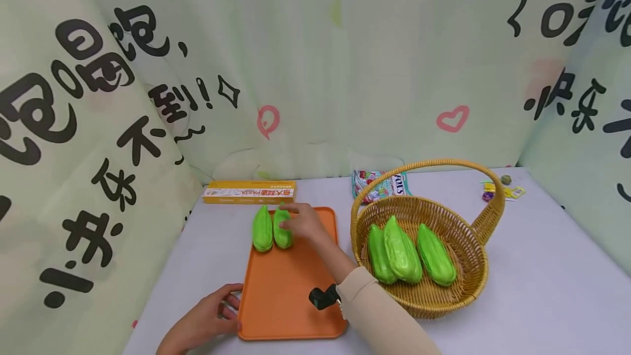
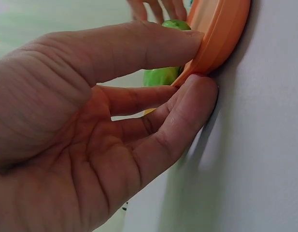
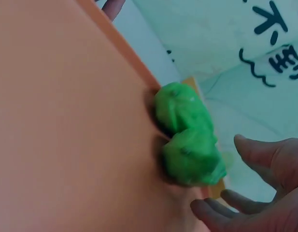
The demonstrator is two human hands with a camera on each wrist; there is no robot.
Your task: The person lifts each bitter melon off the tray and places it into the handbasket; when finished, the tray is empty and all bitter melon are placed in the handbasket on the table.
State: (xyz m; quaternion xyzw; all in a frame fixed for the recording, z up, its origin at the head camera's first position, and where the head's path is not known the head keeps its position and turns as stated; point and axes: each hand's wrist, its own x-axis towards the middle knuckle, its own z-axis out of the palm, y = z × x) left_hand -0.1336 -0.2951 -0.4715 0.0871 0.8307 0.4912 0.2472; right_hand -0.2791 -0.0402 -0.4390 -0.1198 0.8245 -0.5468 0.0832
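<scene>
Two ridged green gourds lie side by side at the far end of an orange tray (image 1: 291, 300), a left one (image 1: 262, 229) and a right one (image 1: 282, 232). My right hand (image 1: 303, 222) is over the right gourd's side; in the right wrist view its thumb and fingers are spread, apart from both gourds (image 3: 192, 159). At the tray's near left edge is my left hand (image 1: 209, 314), its thumb and loosely bent fingers touching the rim (image 2: 219, 34). Three more green gourds (image 1: 403, 251) lie in a wicker basket (image 1: 468, 289) right of the tray.
Behind the tray lies a yellow pasta box (image 1: 248, 192). A colourful snack bag (image 1: 365, 181) sits behind the basket, whose tall arched handle (image 1: 439, 163) rises above it. Small wrapped sweets (image 1: 512, 193) are at the back right. Printed curtains (image 1: 305, 70) enclose the white table (image 1: 537, 267).
</scene>
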